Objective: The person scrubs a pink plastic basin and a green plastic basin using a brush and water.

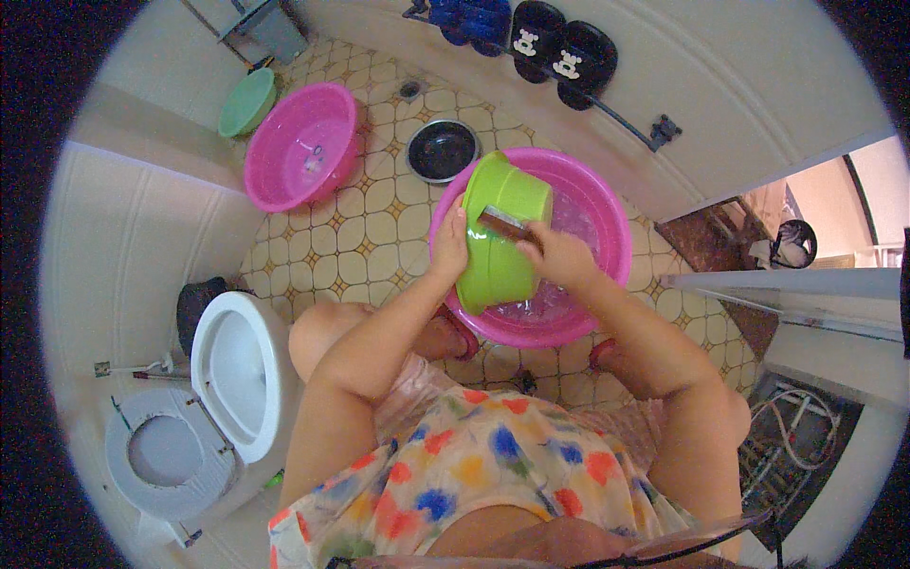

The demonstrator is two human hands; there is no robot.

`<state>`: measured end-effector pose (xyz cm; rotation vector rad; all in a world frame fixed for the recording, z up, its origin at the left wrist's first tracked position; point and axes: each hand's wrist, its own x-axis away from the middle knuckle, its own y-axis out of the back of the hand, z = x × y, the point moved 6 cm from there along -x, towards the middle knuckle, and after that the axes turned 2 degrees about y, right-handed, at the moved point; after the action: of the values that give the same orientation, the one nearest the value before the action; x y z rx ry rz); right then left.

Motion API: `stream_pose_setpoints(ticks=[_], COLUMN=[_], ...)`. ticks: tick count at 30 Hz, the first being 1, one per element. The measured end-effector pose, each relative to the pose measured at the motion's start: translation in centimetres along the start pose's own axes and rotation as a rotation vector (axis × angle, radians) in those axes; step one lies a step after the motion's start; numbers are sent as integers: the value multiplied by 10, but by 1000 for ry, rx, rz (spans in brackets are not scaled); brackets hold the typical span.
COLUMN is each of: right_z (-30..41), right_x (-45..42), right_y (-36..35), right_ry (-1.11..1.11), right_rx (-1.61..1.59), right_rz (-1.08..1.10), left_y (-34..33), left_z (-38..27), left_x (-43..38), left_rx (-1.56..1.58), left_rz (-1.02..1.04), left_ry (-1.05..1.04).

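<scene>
A lime-green plastic basin (498, 277) is tilted on its side over a large pink tub (615, 245). My left hand (449, 238) grips the green basin by its rim on the left. In my right hand (565, 254) is a brush (506, 224) with a brown back, pressed against or just above the basin's outer wall; which of the two I cannot tell. Water with some suds (530, 307) shows in the pink tub below. The basin's inside faces away from view.
On the tiled floor stand a dark round basin (443, 151), a second pink tub (302, 156) and a pale green basin (247, 103). A toilet (245, 377) is at the left. Black slippers (565, 53) hang on a wall rail. A door (782, 284) stands at the right.
</scene>
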<state>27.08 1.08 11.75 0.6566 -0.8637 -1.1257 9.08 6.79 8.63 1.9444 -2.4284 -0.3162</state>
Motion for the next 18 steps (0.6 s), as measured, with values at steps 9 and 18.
stream_pose_setpoints(ticks=[9, 18], right_z=[-85, -62], right_x=[-44, -7], right_y=[33, 27], right_ry=[-319, -251], right_rx=[-26, -23], right_rz=[-202, -185], left_y=[-26, -42], left_z=[-17, -46], left_x=[17, 4], left_rx=[-342, 151], left_rz=[185, 196], left_ry=[196, 627])
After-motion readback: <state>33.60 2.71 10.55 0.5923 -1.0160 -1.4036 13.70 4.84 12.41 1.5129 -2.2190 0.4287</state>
